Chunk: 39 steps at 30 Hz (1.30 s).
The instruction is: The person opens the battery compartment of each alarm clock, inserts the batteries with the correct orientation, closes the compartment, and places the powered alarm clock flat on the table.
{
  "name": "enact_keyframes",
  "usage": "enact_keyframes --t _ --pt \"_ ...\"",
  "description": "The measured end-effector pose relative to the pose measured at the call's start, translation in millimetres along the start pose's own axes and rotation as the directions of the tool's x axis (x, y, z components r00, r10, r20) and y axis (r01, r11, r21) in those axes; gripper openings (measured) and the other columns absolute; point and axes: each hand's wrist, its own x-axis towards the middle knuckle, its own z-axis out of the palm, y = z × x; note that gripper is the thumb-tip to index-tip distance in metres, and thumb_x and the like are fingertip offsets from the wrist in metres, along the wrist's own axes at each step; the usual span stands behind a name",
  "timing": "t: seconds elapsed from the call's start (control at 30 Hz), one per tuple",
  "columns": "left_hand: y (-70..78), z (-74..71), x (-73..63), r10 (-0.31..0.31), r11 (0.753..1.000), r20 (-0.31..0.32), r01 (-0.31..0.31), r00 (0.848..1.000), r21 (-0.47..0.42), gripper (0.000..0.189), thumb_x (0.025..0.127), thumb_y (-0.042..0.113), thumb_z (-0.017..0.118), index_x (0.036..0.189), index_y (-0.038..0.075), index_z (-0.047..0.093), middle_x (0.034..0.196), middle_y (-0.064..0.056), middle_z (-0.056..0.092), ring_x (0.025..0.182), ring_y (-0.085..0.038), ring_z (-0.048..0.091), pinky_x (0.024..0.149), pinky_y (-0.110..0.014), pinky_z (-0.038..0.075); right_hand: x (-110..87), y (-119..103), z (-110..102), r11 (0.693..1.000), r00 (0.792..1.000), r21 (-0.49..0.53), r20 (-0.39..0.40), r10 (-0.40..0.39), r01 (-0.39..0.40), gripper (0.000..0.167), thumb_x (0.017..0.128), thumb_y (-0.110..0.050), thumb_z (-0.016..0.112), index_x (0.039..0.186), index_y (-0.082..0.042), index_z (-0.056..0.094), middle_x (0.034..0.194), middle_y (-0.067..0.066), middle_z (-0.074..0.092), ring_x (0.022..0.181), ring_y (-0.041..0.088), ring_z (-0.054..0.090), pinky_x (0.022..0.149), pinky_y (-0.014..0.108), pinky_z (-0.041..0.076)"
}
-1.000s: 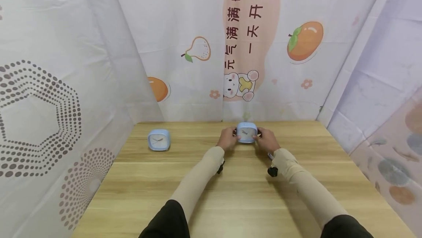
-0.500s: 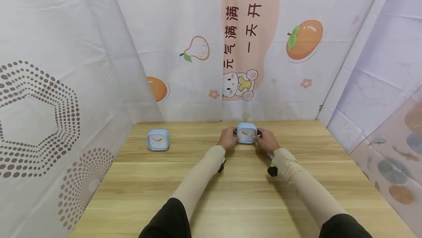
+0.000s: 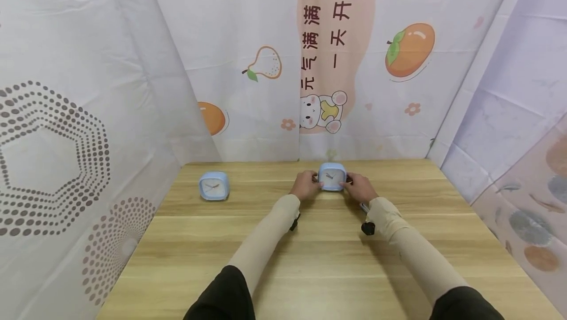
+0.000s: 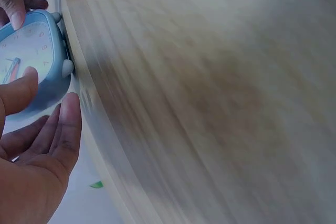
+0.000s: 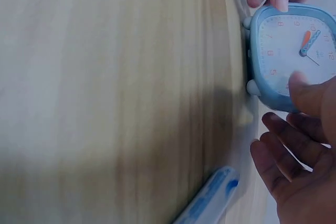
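Note:
A light blue alarm clock (image 3: 332,177) with a white dial stands upright at the back of the wooden table. My left hand (image 3: 305,186) pinches its left side, the thumb on the front rim. On the opposite side my right hand (image 3: 360,189) holds it the same way. The left wrist view shows the clock (image 4: 44,45) on its small rounded feet at the table, the left thumb over the face's edge. Seen from the right wrist, the clock's dial (image 5: 283,51) has red numerals, and the right thumb lies on its lower edge.
A second light blue alarm clock (image 3: 214,186) stands at the back left of the wooden table (image 3: 319,271). Beside the right wrist lies a long white-and-blue thing (image 5: 210,198), partly out of view. A printed curtain (image 3: 248,128) hangs right behind the table's back edge.
Both hands keep their hold on the clock, which stays in place. Only the head view has shifted very slightly.

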Motion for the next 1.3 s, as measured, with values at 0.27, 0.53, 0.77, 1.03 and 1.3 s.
enact_keyframes --t 0.27,0.53,0.77,1.03,1.3 --pt "-6.6 -19.2 -13.1 0.039 0.999 0.018 -0.039 0.999 -0.026 0.026 0.098 0.019 0.074 0.113 -0.002 0.073 0.101 -0.01 0.074 0.092 -0.019 0.069 0.078 -0.029 0.057 -13.9 -4.3 -9.8 0.999 0.999 0.022 0.001 0.049 -0.049 0.063 0.106 -0.038 0.059 0.143 0.011 0.049 0.128 0.032 0.061 0.117 0.046 0.059 0.096 0.056 0.05" --pt "-3.6 -29.4 -43.9 0.179 0.984 0.074 -0.179 0.981 0.002 0.015 0.102 0.018 0.067 0.107 0.007 0.075 0.096 0.0 0.071 0.087 -0.01 0.064 0.076 -0.025 0.054 -37.1 -2.0 -12.9 0.999 0.996 0.034 -0.075 0.038 -0.036 0.058 0.107 -0.042 0.055 0.132 0.009 0.057 0.125 0.03 0.063 0.114 0.044 0.06 0.096 0.057 0.05" --pt "-7.3 -40.1 -79.6 0.207 0.978 0.117 -0.209 0.971 -0.001 0.015 0.103 0.021 0.066 0.108 0.009 0.074 0.095 0.004 0.07 0.086 -0.007 0.063 0.077 -0.024 0.053 -62.4 -8.5 -6.1 0.998 0.991 0.058 -0.131 -0.028 0.036 0.048 0.108 -0.04 0.054 0.128 0.003 0.063 0.119 0.02 0.067 0.105 0.034 0.062 0.091 0.051 0.051" --pt "-9.1 -58.5 -122.4 0.246 0.969 0.192 -0.245 0.95 -0.03 0.027 0.104 0.033 0.063 0.115 0.01 0.073 0.098 0.006 0.069 0.086 -0.008 0.063 0.075 -0.024 0.054 -97.0 -23.8 -3.3 0.989 0.986 0.061 -0.105 -0.128 0.135 0.043 0.107 -0.041 0.056 0.125 -0.004 0.067 0.114 0.011 0.07 0.098 0.026 0.063 0.084 0.045 0.052" --pt "-11.2 -61.1 -152.1 0.294 0.954 0.239 -0.298 0.925 -0.019 0.035 0.105 0.036 0.061 0.122 0.006 0.07 0.102 0.009 0.068 0.09 -0.004 0.061 0.078 -0.022 0.053 -130.1 -33.8 10.2 0.982 0.986 0.093 -0.066 -0.155 0.161 0.043 0.106 -0.04 0.059 0.127 -0.003 0.067 0.109 0.004 0.069 0.093 0.018 0.063 0.079 0.035 0.054"
